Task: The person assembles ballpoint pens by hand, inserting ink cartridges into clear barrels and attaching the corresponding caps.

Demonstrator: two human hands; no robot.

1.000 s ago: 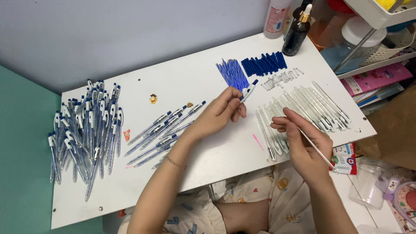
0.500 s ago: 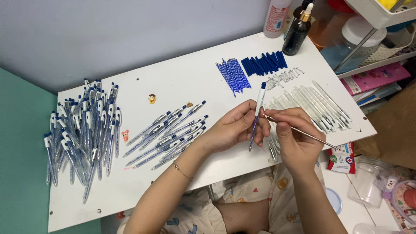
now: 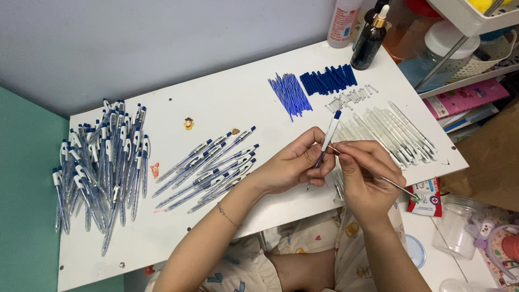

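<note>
The left hand [image 3: 294, 165] was closed around a white plastic pen barrel with a blue cap end [image 3: 327, 138], held tilted above the white tabletop [image 3: 227, 103]. The right hand [image 3: 367, 176] pinched a thin clear ink refill tube [image 3: 392, 183] between thumb and forefinger, its tip touching the barrel. A row of clear empty barrels [image 3: 394, 132] lay just beyond the hands. Blue refills [image 3: 290, 94], dark blue caps [image 3: 328, 79] and small springs [image 3: 351, 97] lay farther back. Finished pens [image 3: 213, 167] lay to the left, with a larger heap [image 3: 100, 167] near the table edge.
</note>
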